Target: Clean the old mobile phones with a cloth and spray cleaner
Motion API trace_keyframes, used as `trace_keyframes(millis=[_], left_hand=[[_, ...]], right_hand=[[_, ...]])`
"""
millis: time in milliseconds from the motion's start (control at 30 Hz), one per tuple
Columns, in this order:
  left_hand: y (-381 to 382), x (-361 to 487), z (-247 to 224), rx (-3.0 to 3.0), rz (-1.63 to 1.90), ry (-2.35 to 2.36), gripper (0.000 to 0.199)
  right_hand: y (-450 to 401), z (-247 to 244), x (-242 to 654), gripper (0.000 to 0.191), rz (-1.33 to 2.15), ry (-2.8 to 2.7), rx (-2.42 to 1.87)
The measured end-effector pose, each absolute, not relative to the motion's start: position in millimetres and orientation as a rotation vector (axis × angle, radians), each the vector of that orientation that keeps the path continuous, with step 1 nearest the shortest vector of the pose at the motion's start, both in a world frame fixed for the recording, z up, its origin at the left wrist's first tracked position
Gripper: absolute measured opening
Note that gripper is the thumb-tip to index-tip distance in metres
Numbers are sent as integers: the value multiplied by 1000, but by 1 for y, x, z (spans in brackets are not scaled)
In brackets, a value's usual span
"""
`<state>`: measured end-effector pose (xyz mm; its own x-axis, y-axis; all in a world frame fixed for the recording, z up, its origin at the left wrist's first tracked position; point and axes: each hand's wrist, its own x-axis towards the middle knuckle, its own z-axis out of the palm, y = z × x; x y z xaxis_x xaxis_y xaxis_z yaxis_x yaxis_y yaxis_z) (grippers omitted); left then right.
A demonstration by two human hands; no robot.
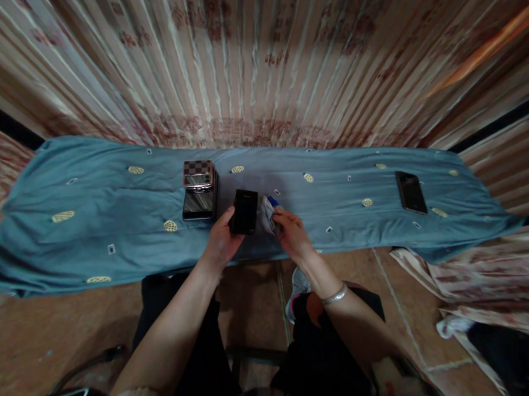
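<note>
My left hand (223,237) is closed around the lower left side of a black smartphone (245,212), whose dark face is turned up. Just right of the phone, my right hand (289,227) pinches a crumpled pale cloth (268,214). Something blue (272,201) shows at the cloth's upper end, by my fingertips; its kind is unclear. Cloth and phone are very close, and I cannot tell whether they touch. Left of the phone lies a stack of phones: a dark one (198,203) below, and a checkered folded one (198,173) on top.
A teal sheet (127,224) with yellow prints covers the long, narrow table. Another dark phone (411,192) lies towards its right end. Patterned curtains (257,73) hang behind the table. Below its front edge are my legs and a tiled floor (404,285).
</note>
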<state>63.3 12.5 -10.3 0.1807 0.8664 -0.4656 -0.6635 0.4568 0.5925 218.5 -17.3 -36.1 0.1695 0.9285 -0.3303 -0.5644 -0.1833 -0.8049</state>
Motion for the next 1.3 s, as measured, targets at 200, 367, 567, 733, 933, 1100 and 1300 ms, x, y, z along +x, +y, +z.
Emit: trace_keyframes(millis=[200,367,567,733,933,1100,1300], left_hand=[[10,66,-13,442,1070,785,11],[9,63,-15,565,1058,797,20],[10,60,-20,502,1162,859,31],[8,63,-18,559,1175,889,26],[3,69,-12,777,1154,945,37],[4,69,-18,820,1184,1041,43],[4,69,-16,845,1154,1060,39]], right_hand=[[-17,-35,213,13,1503,-350,-1049],[-18,-33,214,14,1567,-367,-1030],[-17,-36,215,14,1507,-385,-1043],[-17,-37,214,13,1467,-462,-1058],[-22,-24,210,19,1482,-560,-986],[-25,-18,206,26,1416,-683,-987],[-25,-23,207,18,1365,-693,-1040]])
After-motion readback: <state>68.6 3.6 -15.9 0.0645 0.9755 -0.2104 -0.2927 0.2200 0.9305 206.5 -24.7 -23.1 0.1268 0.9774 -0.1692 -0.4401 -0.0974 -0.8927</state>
